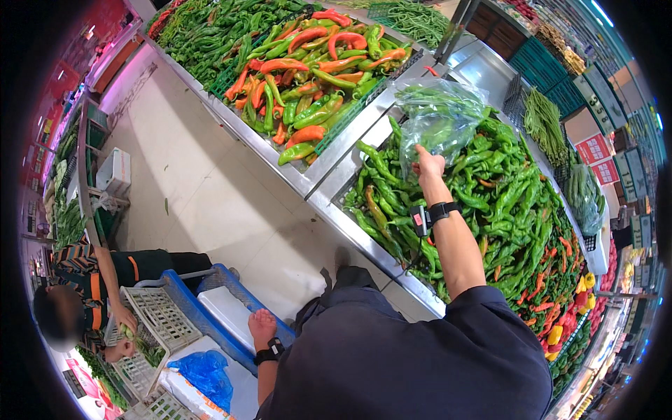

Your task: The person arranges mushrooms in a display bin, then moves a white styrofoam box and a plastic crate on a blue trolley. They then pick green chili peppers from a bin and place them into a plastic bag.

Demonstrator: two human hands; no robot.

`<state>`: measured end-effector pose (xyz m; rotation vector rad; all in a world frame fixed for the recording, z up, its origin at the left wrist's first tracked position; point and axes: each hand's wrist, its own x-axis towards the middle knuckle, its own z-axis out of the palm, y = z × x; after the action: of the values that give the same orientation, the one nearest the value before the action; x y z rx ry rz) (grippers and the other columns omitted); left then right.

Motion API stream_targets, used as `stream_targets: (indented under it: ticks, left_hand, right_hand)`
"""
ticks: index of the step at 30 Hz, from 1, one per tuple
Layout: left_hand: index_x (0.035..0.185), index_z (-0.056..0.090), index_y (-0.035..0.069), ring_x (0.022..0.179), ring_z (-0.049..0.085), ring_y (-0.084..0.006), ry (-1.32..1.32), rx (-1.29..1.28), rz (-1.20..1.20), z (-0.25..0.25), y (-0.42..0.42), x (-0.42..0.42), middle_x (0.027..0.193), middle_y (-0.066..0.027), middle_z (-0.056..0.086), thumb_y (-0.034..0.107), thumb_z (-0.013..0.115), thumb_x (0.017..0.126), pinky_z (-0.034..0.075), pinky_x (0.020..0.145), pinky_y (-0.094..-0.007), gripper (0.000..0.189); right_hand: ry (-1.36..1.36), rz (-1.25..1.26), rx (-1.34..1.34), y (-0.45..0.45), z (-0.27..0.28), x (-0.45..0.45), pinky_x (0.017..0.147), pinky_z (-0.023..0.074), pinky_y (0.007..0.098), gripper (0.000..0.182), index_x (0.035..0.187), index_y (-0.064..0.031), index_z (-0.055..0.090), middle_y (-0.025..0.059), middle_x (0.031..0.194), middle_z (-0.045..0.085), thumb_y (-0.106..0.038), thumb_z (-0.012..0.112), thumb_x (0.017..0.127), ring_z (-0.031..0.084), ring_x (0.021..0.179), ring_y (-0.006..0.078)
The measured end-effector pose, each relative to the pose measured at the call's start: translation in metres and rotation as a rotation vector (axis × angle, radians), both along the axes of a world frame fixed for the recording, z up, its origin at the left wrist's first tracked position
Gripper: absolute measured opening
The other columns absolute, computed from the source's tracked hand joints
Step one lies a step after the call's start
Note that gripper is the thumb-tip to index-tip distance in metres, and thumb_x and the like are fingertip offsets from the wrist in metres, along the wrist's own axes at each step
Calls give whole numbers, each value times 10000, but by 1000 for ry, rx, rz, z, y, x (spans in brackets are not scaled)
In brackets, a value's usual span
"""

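Note:
My right hand (430, 164) is at the near edge of a clear plastic bag (446, 113), its fingers curled on the film and the index finger stretched out. Green peppers show blurred through the bag. Beneath and around it is a heap of long green peppers (504, 178) on a metal display stand (336, 210). My left hand (262, 326) hangs low beside a blue cart (239, 294), holding nothing visible, with fingers loosely curled. A black strap with a small device is on each wrist.
Red and green peppers (315, 73) fill the neighbouring bay. At lower left, a person (79, 294) handles greens over a pale plastic crate (163, 315). A blue plastic bag (205, 375) lies on a white box by the cart. Yard-long beans (543, 123) lie beyond the stand.

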<state>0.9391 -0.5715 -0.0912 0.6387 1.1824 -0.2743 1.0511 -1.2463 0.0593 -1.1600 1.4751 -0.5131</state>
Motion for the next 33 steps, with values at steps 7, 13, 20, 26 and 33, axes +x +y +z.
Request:
stream_targets:
  ticks: [7,13,20,26,33]
  left_hand:
    - [952,552,97,803,609,-188,-58,-214,-92,-12,-29,32,876,-38,625,341,445,972,468,688,-352,268]
    - [1005,542,97,829,601,-194,58,-124,-140,-12,-68,73,899,-27,618,349,432,984,457,728,-362,276]
    - [1077,506,91,850,590,-185,-1,-57,-129,-7,-53,111,947,-32,606,356,454,980,475,727,-338,287]
    - [1125,508,80,848,609,-189,0,-107,-77,-19,-49,125,969,-40,611,362,482,968,475,708,-336,324]
    - [1064,503,97,830,624,-182,44,-177,8,-34,-34,128,935,-24,607,379,469,978,465,714,-334,297]
  right_hand:
    - [422,100,-363,-6,-32,-8,939,463,495,741,1223,86,485,313,1143,617,-547,621,864,593,1079,465]
    - [196,152,-367,-4,-2,-19,867,454,449,598,1166,98,559,244,1071,648,-462,483,971,612,970,363]
    - [-323,79,-201,-5,32,-67,701,417,295,232,1047,21,622,5,889,619,-187,555,968,519,762,109]
    - [-272,-157,-343,0,37,-61,657,436,294,159,1006,-10,607,31,901,638,-107,655,890,563,747,125]
    - [-347,-138,-278,11,66,-50,419,329,291,106,833,-57,613,-13,622,535,-100,709,845,432,435,123]
